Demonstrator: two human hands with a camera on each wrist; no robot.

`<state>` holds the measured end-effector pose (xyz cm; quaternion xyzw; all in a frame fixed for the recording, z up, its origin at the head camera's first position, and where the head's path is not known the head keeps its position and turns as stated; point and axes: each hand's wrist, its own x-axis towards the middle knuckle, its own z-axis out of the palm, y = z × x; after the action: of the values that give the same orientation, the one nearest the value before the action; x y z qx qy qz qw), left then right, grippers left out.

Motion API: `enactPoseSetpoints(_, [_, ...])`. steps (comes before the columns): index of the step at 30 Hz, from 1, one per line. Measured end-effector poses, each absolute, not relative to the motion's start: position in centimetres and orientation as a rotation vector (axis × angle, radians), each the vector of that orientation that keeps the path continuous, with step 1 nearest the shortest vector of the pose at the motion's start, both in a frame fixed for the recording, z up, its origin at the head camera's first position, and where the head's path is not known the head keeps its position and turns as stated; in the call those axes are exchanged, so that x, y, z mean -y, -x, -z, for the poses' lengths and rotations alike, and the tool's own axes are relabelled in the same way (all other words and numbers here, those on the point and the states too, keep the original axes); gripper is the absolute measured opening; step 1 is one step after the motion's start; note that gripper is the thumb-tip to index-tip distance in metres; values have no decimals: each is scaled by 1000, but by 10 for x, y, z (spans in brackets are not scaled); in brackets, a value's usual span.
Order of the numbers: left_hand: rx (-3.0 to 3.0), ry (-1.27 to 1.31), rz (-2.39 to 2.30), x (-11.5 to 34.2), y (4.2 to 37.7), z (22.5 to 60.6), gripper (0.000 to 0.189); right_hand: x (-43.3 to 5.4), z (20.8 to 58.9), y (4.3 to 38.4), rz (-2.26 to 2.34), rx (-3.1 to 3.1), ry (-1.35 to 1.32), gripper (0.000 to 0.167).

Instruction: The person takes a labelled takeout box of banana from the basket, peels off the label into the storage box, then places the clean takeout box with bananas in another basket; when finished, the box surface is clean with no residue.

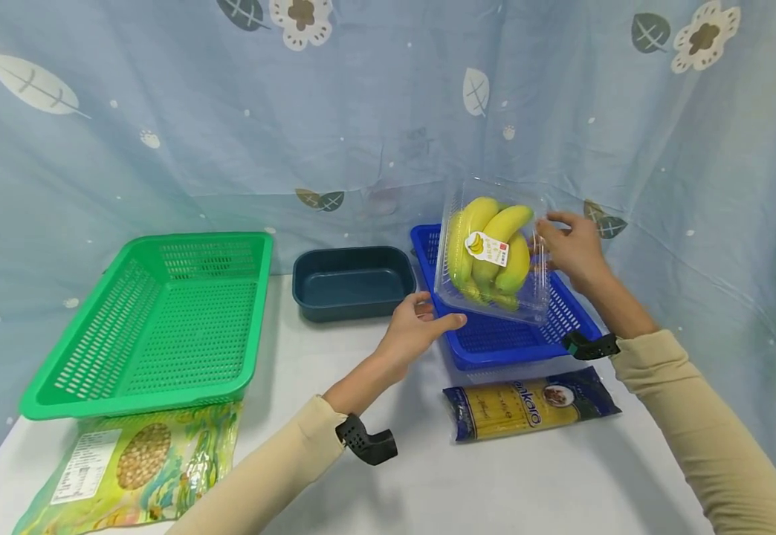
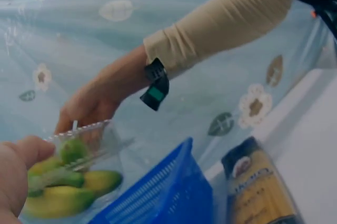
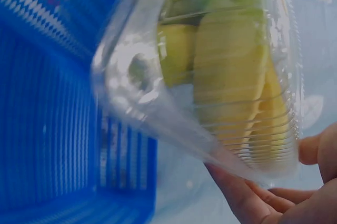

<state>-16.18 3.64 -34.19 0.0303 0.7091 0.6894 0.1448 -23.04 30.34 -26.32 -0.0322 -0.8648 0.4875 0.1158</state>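
Note:
A clear plastic box of bananas (image 1: 495, 253) with a white label is held tilted over the blue basket (image 1: 461, 357). My right hand (image 1: 571, 249) grips the box by its right side; in the right wrist view, thumb and fingers (image 3: 237, 192) lie on either side of its edge. My left hand (image 1: 415, 331) is at the lower left corner of the box, its thumb reaching out below the corner and its fingers loosely bent. In the left wrist view, part of that hand (image 2: 18, 171) overlaps the box's near edge.
A green basket (image 1: 254, 319) stands on the left, with a bag of pale beans or nuts (image 1: 180, 461) in front of it. A dark teal tray (image 1: 354, 308) sits between the baskets. A spaghetti packet (image 1: 528, 405) lies before the blue basket. A patterned curtain (image 1: 361, 111) hangs behind.

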Motion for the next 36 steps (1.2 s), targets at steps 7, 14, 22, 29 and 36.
enactPoseSetpoints(7, [-1830,-127,-2121,-32,156,336,97,-274,255,217,-1549,2436,58,65])
enactPoseSetpoints(14, [-1751,-152,-2249,-26,151,334,93,-255,256,209,-1679,2280,-9,57])
enactPoseSetpoints(22, [-1653,-212,-2455,-22,153,339,87,-241,260,201,-1722,2237,-38,56])
enactPoseSetpoints(29, [-1648,-201,-2567,-16,157,340,83,-235,262,190,-1738,2230,-27,60])
enactPoseSetpoints(36, [-1628,-152,-2608,-4,157,338,79,-236,268,184,-1722,2264,-44,66])
